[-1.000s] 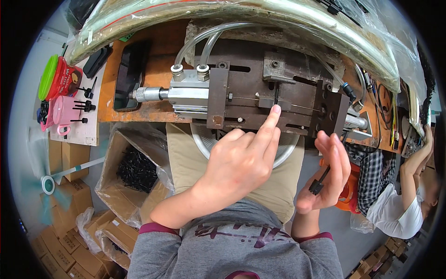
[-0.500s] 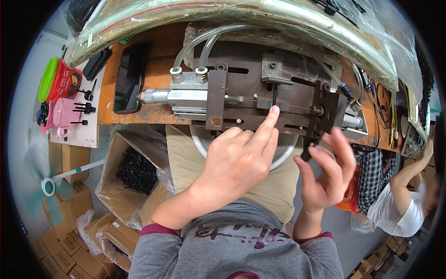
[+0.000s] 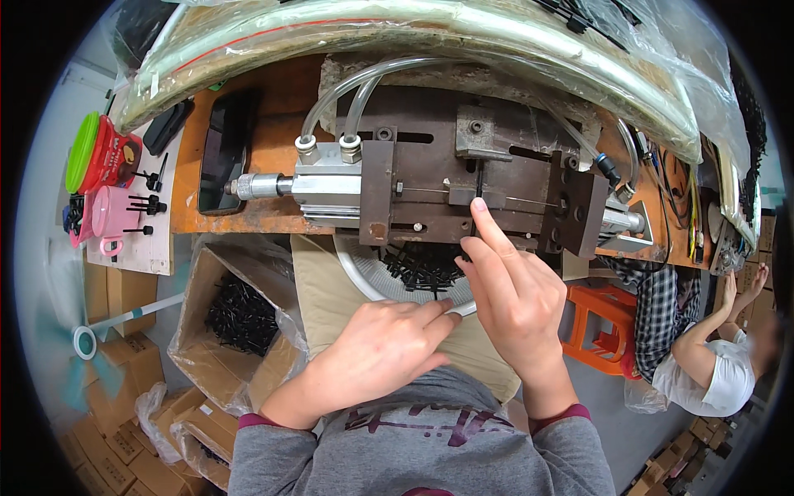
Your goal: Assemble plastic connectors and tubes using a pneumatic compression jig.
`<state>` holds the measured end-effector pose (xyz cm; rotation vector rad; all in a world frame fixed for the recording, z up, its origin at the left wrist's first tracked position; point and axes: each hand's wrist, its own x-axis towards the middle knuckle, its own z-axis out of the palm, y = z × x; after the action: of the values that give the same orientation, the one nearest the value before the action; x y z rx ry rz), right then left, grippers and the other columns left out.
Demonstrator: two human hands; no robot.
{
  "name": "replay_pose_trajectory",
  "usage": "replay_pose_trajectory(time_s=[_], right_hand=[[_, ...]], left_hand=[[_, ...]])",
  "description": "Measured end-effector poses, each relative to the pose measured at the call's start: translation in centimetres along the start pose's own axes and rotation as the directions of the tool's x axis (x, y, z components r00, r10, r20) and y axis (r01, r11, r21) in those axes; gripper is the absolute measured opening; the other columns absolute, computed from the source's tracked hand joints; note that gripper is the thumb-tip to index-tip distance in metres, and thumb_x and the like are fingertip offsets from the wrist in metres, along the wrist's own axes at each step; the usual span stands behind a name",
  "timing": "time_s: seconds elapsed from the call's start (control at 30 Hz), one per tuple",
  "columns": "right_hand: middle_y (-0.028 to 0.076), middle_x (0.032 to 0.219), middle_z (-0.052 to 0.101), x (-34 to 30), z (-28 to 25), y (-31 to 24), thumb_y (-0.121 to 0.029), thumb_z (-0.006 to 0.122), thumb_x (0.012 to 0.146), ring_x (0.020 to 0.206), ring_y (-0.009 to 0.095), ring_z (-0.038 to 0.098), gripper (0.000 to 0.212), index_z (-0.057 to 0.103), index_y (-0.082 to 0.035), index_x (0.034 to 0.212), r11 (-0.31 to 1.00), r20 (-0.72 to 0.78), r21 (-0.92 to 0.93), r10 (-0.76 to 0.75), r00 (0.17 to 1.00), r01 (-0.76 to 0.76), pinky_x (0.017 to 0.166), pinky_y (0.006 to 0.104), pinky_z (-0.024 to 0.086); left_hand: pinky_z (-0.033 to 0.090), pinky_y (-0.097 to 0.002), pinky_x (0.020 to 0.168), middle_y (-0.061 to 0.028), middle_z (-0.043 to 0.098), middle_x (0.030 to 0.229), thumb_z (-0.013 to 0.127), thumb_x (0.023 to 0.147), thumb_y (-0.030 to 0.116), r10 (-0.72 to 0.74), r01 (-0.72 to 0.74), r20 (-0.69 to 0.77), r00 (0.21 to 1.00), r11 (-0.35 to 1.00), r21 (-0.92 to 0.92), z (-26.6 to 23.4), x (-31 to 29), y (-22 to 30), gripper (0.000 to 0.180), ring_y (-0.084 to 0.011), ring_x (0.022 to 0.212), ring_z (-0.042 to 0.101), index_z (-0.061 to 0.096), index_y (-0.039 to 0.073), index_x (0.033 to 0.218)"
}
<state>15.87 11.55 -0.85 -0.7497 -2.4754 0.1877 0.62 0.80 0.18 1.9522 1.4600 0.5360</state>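
Orange bench (image 3: 273,178), metal jig (image 3: 463,178), right hand (image 3: 517,302) over bowl (image 3: 372,277)

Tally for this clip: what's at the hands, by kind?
Hands: 2, left hand, right hand
Metal press fixture: 1
Air cylinder: 1
Clear hoses on the cylinder: 2
White bowl of black parts: 1
Total: 7

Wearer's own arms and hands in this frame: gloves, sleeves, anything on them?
No gloves: the left hand and right hand are both bare, with no rings, watch or tape visible. Forearms are bare too. The grey sleeves are pushed up toward the elbows, each ending in a dark maroon cuff. The grey top carries a maroon printed marking across the chest.
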Motion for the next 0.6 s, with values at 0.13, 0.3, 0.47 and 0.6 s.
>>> replay_pose_trajectory(time_s=[0.13, 0.3, 0.47, 0.6], right_hand=[[0.012, 0.118, 0.068, 0.4, -0.6, -0.1, -0.002, 0.076, 0.067, 0.053, 0.016, 0.056, 0.024, 0.066, -0.003, 0.089, 0.999, 0.049, -0.046, 0.003, 0.999, -0.001, 0.050, 0.0260, 0.044], [0.014, 0.115, 0.069, 1.1, -1.8, -0.1, -0.006, 0.071, 0.067, 0.053, 0.014, 0.058, 0.025, 0.065, -0.002, 0.091, 0.996, 0.115, -0.060, -0.052, 0.992, 0.059, 0.051, 0.0263, 0.047], [0.009, 0.097, 0.072, 6.4, -4.0, 2.4, -0.014, 0.079, 0.075, 0.061, 0.017, 0.062, 0.026, 0.069, -0.005, 0.097, 0.993, -0.167, 0.094, -0.057, 0.984, 0.074, 0.056, 0.0285, 0.049], [0.015, 0.101, 0.070, 14.4, -7.3, 6.4, -0.019, 0.076, 0.075, 0.088, 0.026, 0.070, 0.034, 0.066, 0.003, 0.099, 0.990, -0.238, -0.092, 0.080, 0.968, -0.105, 0.075, 0.0355, 0.055]], left_hand=[[0.055, -0.0370, 0.073, -0.0107, 0.066, 0.106, 0.073, 0.077, 0.024, 0.085, -0.086, -0.012, 0.996, 0.994, -0.065, 0.7, 0.2, -0.4, 0.039, -0.0272, 0.088, 0.066, 0.062, 0.002, 0.107], [0.055, -0.0368, 0.077, -0.0134, 0.065, 0.107, 0.073, 0.077, 0.021, 0.091, -0.089, 0.028, 0.995, 0.993, -0.080, 0.3, 0.2, -0.3, 0.039, -0.0281, 0.096, 0.065, 0.060, 0.000, 0.107], [0.055, -0.0369, 0.077, -0.0106, 0.067, 0.110, 0.071, 0.082, 0.029, 0.107, -0.109, -0.044, 0.993, 0.993, -0.044, 1.4, -0.4, -1.1, 0.038, -0.0271, 0.093, 0.066, 0.063, 0.003, 0.109], [0.056, -0.0365, 0.078, -0.0087, 0.068, 0.111, 0.070, 0.084, 0.032, 0.130, -0.134, -0.070, 0.989, 0.989, -0.057, 2.1, -0.7, -1.1, 0.038, -0.0265, 0.094, 0.067, 0.063, 0.006, 0.111]])
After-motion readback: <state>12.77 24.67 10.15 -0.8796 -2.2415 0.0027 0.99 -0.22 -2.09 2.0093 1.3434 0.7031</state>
